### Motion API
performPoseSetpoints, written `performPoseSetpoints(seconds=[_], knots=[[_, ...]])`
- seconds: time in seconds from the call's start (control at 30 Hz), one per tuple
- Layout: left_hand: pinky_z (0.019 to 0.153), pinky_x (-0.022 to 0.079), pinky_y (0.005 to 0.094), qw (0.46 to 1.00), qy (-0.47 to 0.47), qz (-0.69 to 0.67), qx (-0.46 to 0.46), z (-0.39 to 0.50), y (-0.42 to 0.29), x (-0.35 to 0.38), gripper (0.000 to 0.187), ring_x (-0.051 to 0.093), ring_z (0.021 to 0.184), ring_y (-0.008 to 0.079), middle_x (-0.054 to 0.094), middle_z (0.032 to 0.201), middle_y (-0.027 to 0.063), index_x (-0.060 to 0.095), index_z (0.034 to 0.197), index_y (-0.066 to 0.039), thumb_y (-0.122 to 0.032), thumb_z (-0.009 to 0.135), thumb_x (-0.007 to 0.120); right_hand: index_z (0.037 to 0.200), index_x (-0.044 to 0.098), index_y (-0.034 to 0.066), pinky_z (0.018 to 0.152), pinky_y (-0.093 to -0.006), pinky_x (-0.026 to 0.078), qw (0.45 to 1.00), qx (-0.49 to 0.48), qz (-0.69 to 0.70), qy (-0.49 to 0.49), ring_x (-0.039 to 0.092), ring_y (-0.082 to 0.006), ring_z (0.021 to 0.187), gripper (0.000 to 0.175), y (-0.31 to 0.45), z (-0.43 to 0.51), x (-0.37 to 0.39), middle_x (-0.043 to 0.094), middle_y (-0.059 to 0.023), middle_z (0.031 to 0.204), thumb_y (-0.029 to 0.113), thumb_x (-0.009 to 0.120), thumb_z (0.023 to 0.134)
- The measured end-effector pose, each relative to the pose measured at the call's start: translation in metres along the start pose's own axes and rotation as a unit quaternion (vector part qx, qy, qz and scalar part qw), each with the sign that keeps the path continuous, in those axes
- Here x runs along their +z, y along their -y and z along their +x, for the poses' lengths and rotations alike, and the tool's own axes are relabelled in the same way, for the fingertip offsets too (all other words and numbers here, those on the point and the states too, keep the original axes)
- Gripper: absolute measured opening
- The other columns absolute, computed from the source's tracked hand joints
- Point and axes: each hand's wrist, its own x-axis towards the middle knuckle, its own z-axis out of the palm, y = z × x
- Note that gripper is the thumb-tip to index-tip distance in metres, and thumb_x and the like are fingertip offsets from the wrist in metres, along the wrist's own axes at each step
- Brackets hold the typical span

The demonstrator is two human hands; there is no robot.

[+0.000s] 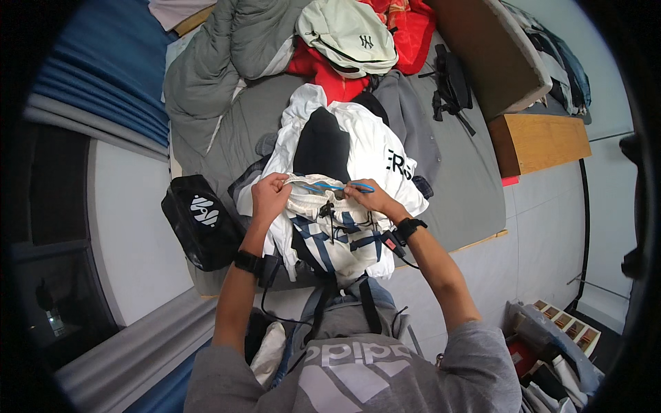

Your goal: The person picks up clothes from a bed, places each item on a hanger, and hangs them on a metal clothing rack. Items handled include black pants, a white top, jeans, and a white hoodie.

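Observation:
White shorts with dark blue stripes and a black drawcord lie before me, their elastic waistband uppermost. My left hand pinches the left end of that waistband. Between the fingers of my right hand is a thin blue clothes hanger, partly inside the waist opening; the rest of it is hidden by the cloth. Under and beyond the shorts spreads a white garment with black lettering. A black piece of clothing rests on top of it.
The clothes lie on a grey-sheeted bed. A black bag sits at its left edge. Farther back are a white backpack, a red blanket, a grey quilt and a black strapped bag. A wooden box-like piece stands right.

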Motion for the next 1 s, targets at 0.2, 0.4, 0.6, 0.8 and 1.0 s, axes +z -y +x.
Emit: performPoseSetpoints(seconds=[0.2,0.4,0.6,0.8,1.0], knots=[[0.057,0.043,0.0213,0.998,0.019,0.012,0.054,-0.025,-0.020,-0.032,0.030,0.053,0.059,0.0040,0.056,0.065,-0.0019,0.070,0.104,-0.001,0.001,0.075,0.064,0.086,0.065,-0.0009,0.065,-0.0291,0.045,0.998,-0.015,0.056,0.038,0.055,-0.0140,0.066,0.031,0.074,-0.014,-0.016,0.064,-0.0063,0.072,0.023,0.053,0.102],[0.052,0.043,0.0280,0.992,-0.029,0.011,0.123,-0.036,-0.043,-0.059,0.026,0.052,0.050,0.0101,0.056,0.059,0.0037,0.071,0.098,0.000,-0.006,0.073,0.066,0.089,0.065,-0.0003,0.063,-0.0338,0.046,0.998,-0.037,-0.026,0.039,0.053,-0.0226,0.061,0.031,0.154,-0.044,-0.016,0.060,-0.0119,0.068,0.026,0.054,0.101],[0.056,0.043,0.0272,0.976,-0.005,0.019,0.216,-0.049,-0.084,-0.080,0.018,0.055,0.057,0.0123,0.059,0.065,0.0074,0.075,0.091,-0.001,-0.006,0.075,0.067,0.090,0.067,0.0006,0.065,-0.0394,0.047,0.993,-0.002,-0.106,0.045,0.057,-0.0297,0.062,0.032,0.215,-0.081,0.001,0.063,-0.0169,0.070,0.028,0.054,0.101],[0.079,0.047,0.0356,0.911,0.047,0.004,0.410,-0.066,-0.134,-0.089,0.028,0.059,0.083,0.0244,0.059,0.089,0.0107,0.073,0.103,-0.003,-0.017,0.079,0.072,0.087,0.068,0.0000,0.065,-0.0339,0.048,0.980,0.058,-0.142,-0.129,0.059,-0.0202,0.066,0.034,0.292,-0.157,-0.013,0.064,-0.0103,0.071,0.027,0.054,0.102],[0.083,0.051,0.0361,0.843,0.241,-0.105,0.469,-0.073,-0.165,-0.068,0.030,0.067,0.094,0.0316,0.070,0.103,0.0164,0.066,0.111,0.002,-0.025,0.097,0.064,0.085,0.068,0.0025,0.055,-0.0308,0.038,0.955,0.155,-0.125,-0.220,0.045,-0.0107,0.059,0.036,0.340,-0.249,-0.010,0.047,-0.0004,0.061,0.030,0.055,0.103]])
